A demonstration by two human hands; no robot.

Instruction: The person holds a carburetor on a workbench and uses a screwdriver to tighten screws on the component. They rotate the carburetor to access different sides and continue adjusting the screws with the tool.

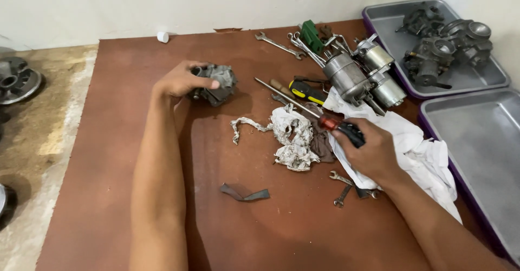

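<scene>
My left hand reaches out across the brown board and grips a grey metal carburetor that rests on it. My right hand holds a screwdriver by its red and black handle, with the long shaft pointing up and left toward the carburetor. The tip stays a short way to the right of the carburetor, apart from it. A crumpled dirty rag lies under the shaft.
Wrenches, a yellow-handled screwdriver and metal cylinders crowd the back of the board. A white cloth lies right. One grey tray holds carburetors; another tray sits near it. Small wrenches and a strip lie close.
</scene>
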